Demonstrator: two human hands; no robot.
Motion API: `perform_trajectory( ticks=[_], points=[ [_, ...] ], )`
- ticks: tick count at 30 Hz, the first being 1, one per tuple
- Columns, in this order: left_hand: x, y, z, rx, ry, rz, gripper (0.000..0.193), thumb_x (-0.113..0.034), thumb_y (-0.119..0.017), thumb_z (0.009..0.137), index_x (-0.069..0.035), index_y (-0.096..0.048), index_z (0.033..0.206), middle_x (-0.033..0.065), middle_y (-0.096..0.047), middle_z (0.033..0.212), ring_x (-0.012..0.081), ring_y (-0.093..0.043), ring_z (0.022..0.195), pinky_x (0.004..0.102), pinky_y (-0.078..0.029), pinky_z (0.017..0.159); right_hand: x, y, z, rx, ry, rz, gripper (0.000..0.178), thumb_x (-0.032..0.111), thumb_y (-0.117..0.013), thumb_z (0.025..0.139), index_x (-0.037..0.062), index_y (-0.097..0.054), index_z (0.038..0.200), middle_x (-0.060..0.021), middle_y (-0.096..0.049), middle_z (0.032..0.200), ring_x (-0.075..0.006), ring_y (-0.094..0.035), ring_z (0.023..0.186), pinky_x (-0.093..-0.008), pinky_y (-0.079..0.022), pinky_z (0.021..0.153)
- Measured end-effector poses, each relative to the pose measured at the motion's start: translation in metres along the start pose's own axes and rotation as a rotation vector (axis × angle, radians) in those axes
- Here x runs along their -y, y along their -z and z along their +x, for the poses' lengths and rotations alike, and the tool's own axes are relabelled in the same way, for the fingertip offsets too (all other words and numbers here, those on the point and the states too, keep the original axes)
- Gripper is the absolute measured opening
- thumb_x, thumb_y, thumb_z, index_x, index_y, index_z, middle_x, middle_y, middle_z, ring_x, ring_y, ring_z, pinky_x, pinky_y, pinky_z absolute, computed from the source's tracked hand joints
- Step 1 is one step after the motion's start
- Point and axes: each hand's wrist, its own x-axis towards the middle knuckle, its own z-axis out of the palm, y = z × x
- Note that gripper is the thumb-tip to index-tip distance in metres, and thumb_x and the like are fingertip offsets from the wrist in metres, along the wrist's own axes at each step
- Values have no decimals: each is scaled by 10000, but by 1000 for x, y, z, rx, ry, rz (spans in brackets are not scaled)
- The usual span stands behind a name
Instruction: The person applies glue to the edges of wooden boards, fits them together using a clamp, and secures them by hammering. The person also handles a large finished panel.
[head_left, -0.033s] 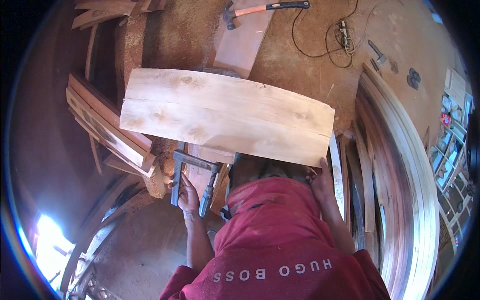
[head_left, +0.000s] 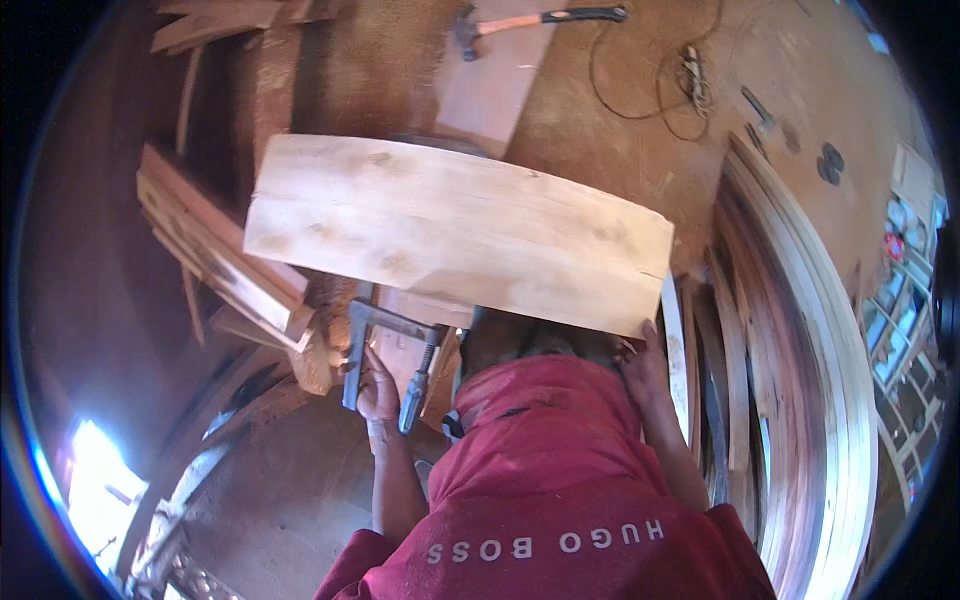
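Left of the wide, pale, knotty wooden board (head_left: pixel 450 230), a stack of reddish-brown timber pieces (head_left: pixel 225 245) is lying at a slant. Just below the board's left half, the left hand (head_left: pixel 378 393) is closing around the upright bar of a grey metal screw clamp (head_left: pixel 395 319); the clamp's screw is pointing toward the person, and whether the clamp is touching the board cannot be told. The board itself is stretching crosswise in front of the person. Beyond the board's upper edge, a flat, pale pinkish plank (head_left: pixel 490 95) is running away from it, with a hammer (head_left: pixel 510 23) with an orange and black handle lying across its far end. Below the board's right half, the person's dark red shirt (head_left: pixel 550 450) is showing. The right hand (head_left: pixel 645 365), well apart from the left, is touching the board's lower right corner; how firmly its fingers are gripping cannot be told. Beyond the board to the upper right, a thin dark cable (head_left: pixel 693 80) is lying looped on the brown floor (head_left: pixel 600 150). Right of the board, a row of long, curving wooden planks (head_left: pixel 800 320) is standing, and farther right a pale, cluttered shelf rack (head_left: pixel 905 310) is showing.
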Motion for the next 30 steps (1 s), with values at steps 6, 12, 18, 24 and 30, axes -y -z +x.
perform_trajectory(
  ticks=[6, 12, 18, 24, 30],
  points=[
    [27, -20, -8, 100, 26, 96, 196, -136, -515, 971, -38, -679, 927, 168, -682, 1176, 311, -599, 1192, 513, -342, 1157, 0, 9, -8, -37, -18, 26, 465, 509, -609, 941, 132, -565, 1210, -34, -613, 1019, -157, -544, 852, -308, -461, 715],
    [31, -45, -30, 110, -76, 203, 178, -152, -526, 969, -65, -669, 911, 152, -685, 1177, 313, -580, 1220, 499, -356, 1146, 7, -7, -27, -29, 44, -22, 489, 511, -570, 962, 73, -561, 1179, -76, -607, 976, -158, -546, 808, -285, -441, 651],
    [79, -122, -52, 595, -239, 769, 140, -152, -591, 915, -38, -654, 867, 156, -691, 1052, 294, -603, 1155, 485, -427, 1091, 32, -18, -70, -198, 401, -230, 470, 501, -573, 966, 37, -646, 979, -49, -631, 721, -125, -555, 601, -265, -418, 522],
    [59, -174, -21, 790, -236, 846, 302, -201, -450, 902, -58, -587, 674, 191, -678, 996, 332, -609, 1131, 467, -398, 1102, 73, -51, -82, -139, 551, -223, 452, 481, -613, 952, 34, -642, 1012, -39, -639, 722, -108, -607, 567, -236, -447, 488],
    [115, -215, -39, 1089, -229, 948, 451, -366, -385, 914, -42, -569, 661, 204, -674, 928, 427, -570, 1201, 564, -277, 1162, 92, -27, -88, -97, 676, -239, 417, 459, -597, 972, 48, -604, 899, -52, -647, 701, -92, -598, 569, -227, -443, 496]
  ],
)
